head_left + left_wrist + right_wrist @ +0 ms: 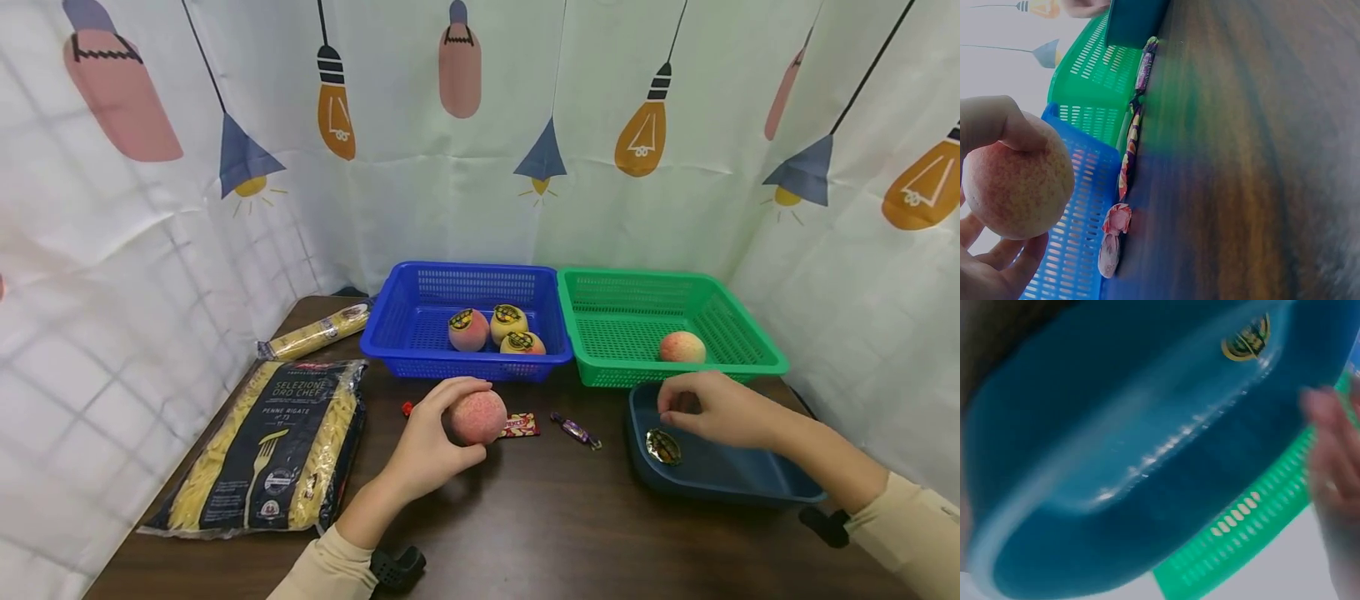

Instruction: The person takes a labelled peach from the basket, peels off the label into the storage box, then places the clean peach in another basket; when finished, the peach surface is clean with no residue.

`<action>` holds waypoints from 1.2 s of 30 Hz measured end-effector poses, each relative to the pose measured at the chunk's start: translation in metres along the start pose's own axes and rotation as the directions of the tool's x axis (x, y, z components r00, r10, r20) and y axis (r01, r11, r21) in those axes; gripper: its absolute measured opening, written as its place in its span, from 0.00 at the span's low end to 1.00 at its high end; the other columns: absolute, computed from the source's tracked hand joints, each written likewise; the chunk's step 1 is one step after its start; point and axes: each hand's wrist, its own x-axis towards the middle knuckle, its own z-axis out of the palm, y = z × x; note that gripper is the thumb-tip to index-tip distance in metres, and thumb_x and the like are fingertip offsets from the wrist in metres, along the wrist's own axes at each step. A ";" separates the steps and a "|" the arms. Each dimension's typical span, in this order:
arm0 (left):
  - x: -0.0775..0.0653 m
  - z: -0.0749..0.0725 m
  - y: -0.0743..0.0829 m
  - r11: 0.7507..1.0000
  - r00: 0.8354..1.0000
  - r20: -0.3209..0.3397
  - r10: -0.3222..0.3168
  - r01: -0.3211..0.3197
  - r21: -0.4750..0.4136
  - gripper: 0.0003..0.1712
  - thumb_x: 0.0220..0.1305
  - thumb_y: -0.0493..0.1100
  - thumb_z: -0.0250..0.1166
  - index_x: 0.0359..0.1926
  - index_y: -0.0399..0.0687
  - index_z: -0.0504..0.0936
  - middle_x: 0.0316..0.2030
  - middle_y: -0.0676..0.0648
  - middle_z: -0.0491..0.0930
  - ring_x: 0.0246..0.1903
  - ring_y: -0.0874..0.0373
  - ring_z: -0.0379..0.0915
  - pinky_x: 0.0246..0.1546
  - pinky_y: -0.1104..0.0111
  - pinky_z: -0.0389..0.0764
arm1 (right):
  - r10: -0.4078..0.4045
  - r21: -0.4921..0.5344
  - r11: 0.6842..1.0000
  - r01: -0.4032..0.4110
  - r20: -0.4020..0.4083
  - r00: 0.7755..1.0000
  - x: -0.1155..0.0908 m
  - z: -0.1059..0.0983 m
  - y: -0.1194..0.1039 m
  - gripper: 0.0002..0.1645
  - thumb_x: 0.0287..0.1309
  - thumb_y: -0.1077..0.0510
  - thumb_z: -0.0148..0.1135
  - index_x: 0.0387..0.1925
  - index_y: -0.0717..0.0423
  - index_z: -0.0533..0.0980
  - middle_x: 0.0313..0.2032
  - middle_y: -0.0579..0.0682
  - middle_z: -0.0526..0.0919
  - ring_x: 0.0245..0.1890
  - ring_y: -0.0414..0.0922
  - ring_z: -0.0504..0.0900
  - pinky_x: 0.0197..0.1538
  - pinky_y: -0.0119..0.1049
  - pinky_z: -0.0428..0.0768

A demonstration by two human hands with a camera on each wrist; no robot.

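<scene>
My left hand (pixel 429 442) grips a pink peach (pixel 478 417) above the table; no sticker shows on its visible side. In the left wrist view the fingers and thumb wrap round the peach (pixel 1019 181). Over a dark blue tub (pixel 742 475) hovers my right hand (pixel 723 408), fingers loosely bent, with nothing visible in it. Inside the tub lies a black-and-gold sticker (pixel 663 447), also seen in the right wrist view, where the hand (pixel 1335 450) is blurred. A blue basket (pixel 472 367) holds several peaches with stickers. One peach (pixel 682 347) without a visible sticker sits in a green basket (pixel 675 375).
A bag of penne pasta (pixel 262 450) lies at the left, with a long pasta pack (pixel 322 330) behind it. Wrapped candies lie before the baskets: a purple one (pixel 576 430), a red-and-yellow one (pixel 521 425) and a red one (pixel 407 408). A printed curtain (pixel 465 200) hangs behind.
</scene>
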 end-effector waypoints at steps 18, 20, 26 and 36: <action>-0.001 0.000 0.002 1.000 1.000 0.002 -0.010 0.010 -0.010 0.51 0.45 0.28 0.86 0.68 0.72 0.83 0.69 0.57 0.80 0.65 0.56 0.80 0.62 0.55 0.87 | 0.366 0.206 0.931 -0.303 -0.490 0.791 -0.031 -0.059 0.070 0.35 0.79 0.45 0.68 0.74 0.61 0.72 0.79 0.63 0.67 0.83 0.54 0.62 0.78 0.57 0.67; -0.001 0.000 0.003 1.000 1.000 0.002 -0.010 0.010 -0.014 0.51 0.45 0.28 0.86 0.68 0.72 0.83 0.69 0.57 0.80 0.65 0.56 0.80 0.62 0.55 0.87 | 0.458 0.270 0.888 -0.373 -0.426 0.781 -0.036 -0.064 0.077 0.44 0.80 0.40 0.64 0.82 0.60 0.64 0.86 0.71 0.51 0.86 0.72 0.50 0.75 0.77 0.62; -0.001 0.000 0.003 1.000 1.000 0.004 -0.009 0.009 -0.024 0.50 0.45 0.28 0.86 0.68 0.71 0.83 0.69 0.57 0.80 0.66 0.56 0.80 0.63 0.53 0.87 | 0.597 0.440 0.770 -0.462 -0.240 0.765 -0.048 -0.071 0.101 0.57 0.80 0.33 0.60 0.92 0.50 0.42 0.89 0.67 0.26 0.86 0.78 0.32 0.76 0.85 0.54; -0.002 0.002 0.004 1.000 1.000 0.006 -0.004 0.004 -0.023 0.50 0.45 0.29 0.86 0.68 0.70 0.83 0.69 0.58 0.80 0.66 0.56 0.80 0.62 0.58 0.87 | 0.567 0.532 0.724 -0.438 -0.099 0.817 -0.061 -0.065 0.134 0.60 0.85 0.39 0.54 0.90 0.56 0.27 0.87 0.71 0.22 0.85 0.67 0.51 0.64 0.36 0.85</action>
